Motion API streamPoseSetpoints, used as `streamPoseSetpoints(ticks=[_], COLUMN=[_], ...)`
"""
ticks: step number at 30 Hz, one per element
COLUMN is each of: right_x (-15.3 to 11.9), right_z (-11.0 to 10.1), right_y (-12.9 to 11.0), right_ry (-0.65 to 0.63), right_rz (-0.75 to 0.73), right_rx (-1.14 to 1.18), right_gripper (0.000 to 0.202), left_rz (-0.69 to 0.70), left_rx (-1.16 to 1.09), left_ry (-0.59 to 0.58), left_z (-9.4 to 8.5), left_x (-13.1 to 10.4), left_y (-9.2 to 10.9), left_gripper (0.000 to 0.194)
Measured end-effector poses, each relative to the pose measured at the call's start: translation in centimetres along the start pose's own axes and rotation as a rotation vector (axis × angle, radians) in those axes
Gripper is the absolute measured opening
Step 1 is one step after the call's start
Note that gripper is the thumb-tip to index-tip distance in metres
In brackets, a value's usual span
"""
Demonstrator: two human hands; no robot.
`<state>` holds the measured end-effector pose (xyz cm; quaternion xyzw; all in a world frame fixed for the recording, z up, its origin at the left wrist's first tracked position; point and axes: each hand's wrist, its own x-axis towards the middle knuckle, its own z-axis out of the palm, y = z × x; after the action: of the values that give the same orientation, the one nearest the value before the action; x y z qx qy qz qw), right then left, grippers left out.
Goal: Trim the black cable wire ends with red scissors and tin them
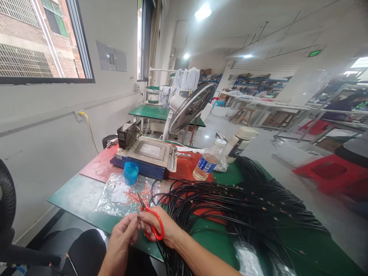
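Apparently trimming ends of black cables (pixel 201 191).
Right grip (pixel 168 226) closed on red scissors (pixel 161 230); left grip (pixel 122 234) pinched shut, contents unclear. Snipping calls for steadiness.

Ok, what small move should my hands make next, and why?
I'd probably turn the scissors toward your left hand's fingertips: they're pinched close to your right hand, which holds the scissors with the blades pointing away, toward the red bits.

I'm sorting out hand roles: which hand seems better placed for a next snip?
Probably the right hand: it holds the red-handled metal scissors, blades pointing away, while the left hand pinches close beside it.
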<state>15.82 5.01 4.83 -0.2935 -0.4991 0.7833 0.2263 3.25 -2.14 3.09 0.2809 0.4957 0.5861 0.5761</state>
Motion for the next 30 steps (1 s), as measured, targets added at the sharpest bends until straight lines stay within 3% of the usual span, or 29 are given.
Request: streamPoseSetpoints(ticks=[5,13,30], right_x=[0.16,-0.01,-0.01], right_z=[-0.33,0.00,-0.22], right_y=[0.48,-0.19,-0.24], right_ry=[0.006,0.017,0.006], right_rz=[-0.045,0.001,0.055], right_rx=[-0.118,0.018,0.076], right_gripper=[0.047,0.050,0.043], left_rz=[-0.078,-0.004,0.024], left_rx=[-0.158,-0.002,0.075], left_ry=[-0.007,-0.024,-0.027], left_z=[0.18,0.19,-0.10], left_x=[0.01,-0.07,0.03], left_y=[-0.25,0.05,0.09], left_gripper=[0.030,0.031,0.031])
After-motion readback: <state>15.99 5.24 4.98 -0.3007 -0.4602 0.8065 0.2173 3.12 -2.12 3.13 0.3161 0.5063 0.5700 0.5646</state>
